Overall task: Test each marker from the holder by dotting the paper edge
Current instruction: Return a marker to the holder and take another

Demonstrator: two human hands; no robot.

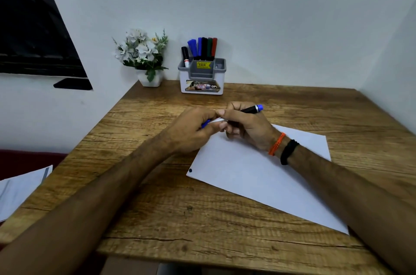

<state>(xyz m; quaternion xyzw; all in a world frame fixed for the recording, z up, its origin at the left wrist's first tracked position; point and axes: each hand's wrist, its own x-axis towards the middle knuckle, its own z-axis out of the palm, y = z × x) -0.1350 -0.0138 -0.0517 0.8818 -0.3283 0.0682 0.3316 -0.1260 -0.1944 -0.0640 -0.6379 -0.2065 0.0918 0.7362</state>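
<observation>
A blue marker [251, 109] lies across both hands above the far edge of the white paper [258, 175]. My right hand [245, 127] grips its black barrel, the blue end pointing right. My left hand [191, 129] holds the other end, where a bit of blue cap [205, 124] shows under the fingers. One dark blue dot [190, 170] marks the paper's near-left corner. The grey and white holder [202, 76] stands at the back of the wooden table [157, 207] with several markers [203, 48] upright in it.
A small white pot of artificial white flowers [144, 58] stands left of the holder against the wall. Loose papers [20, 189] lie off the table's left side. A dark window [29, 27] fills the upper left. Walls close in behind and to the right.
</observation>
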